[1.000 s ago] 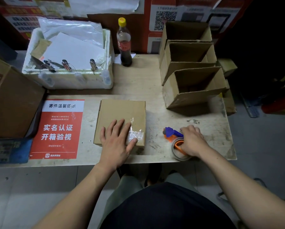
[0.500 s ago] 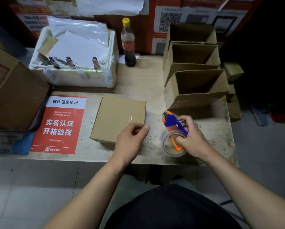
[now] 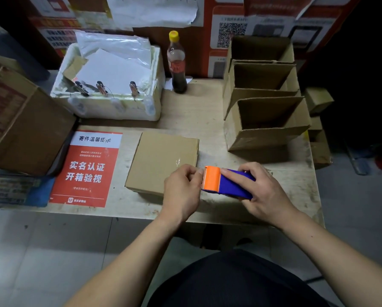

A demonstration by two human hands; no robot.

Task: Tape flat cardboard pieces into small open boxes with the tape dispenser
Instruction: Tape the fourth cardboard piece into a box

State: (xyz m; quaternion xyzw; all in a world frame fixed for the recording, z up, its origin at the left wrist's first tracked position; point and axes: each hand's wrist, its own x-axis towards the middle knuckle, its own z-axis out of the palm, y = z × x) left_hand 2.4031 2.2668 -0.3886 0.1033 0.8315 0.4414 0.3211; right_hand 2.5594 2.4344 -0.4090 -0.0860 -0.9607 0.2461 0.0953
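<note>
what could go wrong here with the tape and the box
The left hand pinches at the orange end of the dispenser, where the cutter probably sits, so fingers might get nicked. Both hands are off the box, so it may slide when tape pulls. The box sits near the table edge.

Both hands meet above the lap: left hand (image 3: 182, 189) curled, pinching; right hand (image 3: 261, 191) gripping.

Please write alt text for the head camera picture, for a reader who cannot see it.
Over a worn wooden table, the right hand grips a blue and orange tape dispenser while the left hand pinches at its orange end, beside a flat brown cardboard box. Three open brown cardboard boxes stand at the right, behind them.
</note>
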